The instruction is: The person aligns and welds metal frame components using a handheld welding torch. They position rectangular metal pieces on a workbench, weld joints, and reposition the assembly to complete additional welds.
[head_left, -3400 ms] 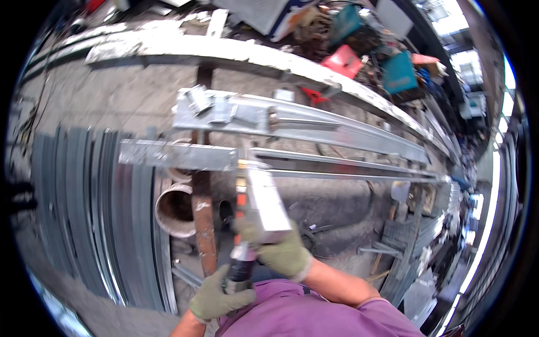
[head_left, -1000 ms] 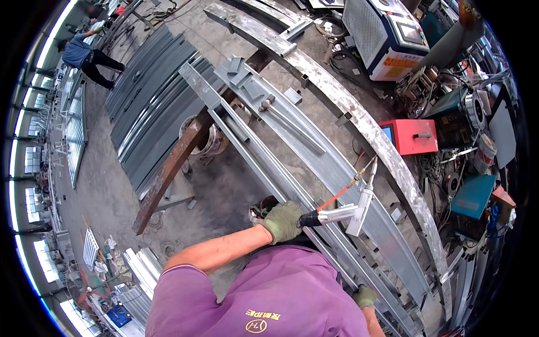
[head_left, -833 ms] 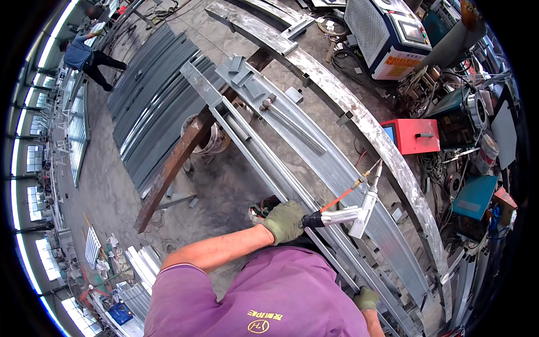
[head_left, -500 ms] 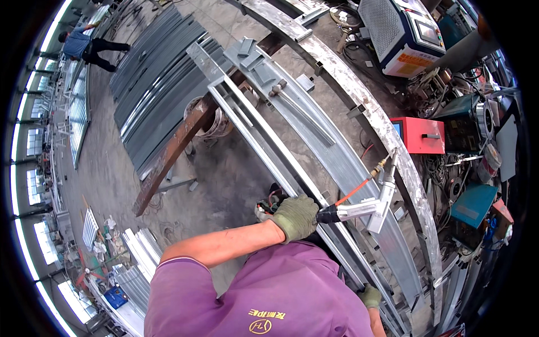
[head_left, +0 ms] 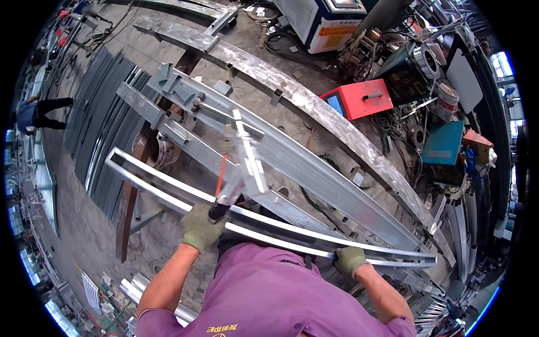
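Note:
My left hand point(head_left: 202, 227), in an olive glove, is closed around the black grip of a silver welding gun point(head_left: 247, 160). The gun is blurred and carries an orange hose point(head_left: 221, 174). That same hand lies against a long, narrow frame of shiny metal channel point(head_left: 163, 194); I cannot tell whether its fingers also hold the frame. My right hand point(head_left: 349, 259), gloved alike, grips the frame toward its right end. The frame hangs across in front of my body, above a grey steel beam point(head_left: 205, 149).
A wide steel channel point(head_left: 314, 168) bears a hammer point(head_left: 224, 118) and small bracket pieces point(head_left: 168, 81). Beyond runs a long rusty beam point(head_left: 292, 84). A red machine point(head_left: 359, 98) and a teal box point(head_left: 443, 146) stand right. Stacked profiles point(head_left: 104, 123) lie left, near another person point(head_left: 39, 112).
The frame has come off the beam and swung crosswise before me. My left hand moved left with the welding gun; my right hand now shows fully on the frame. The view turned right.

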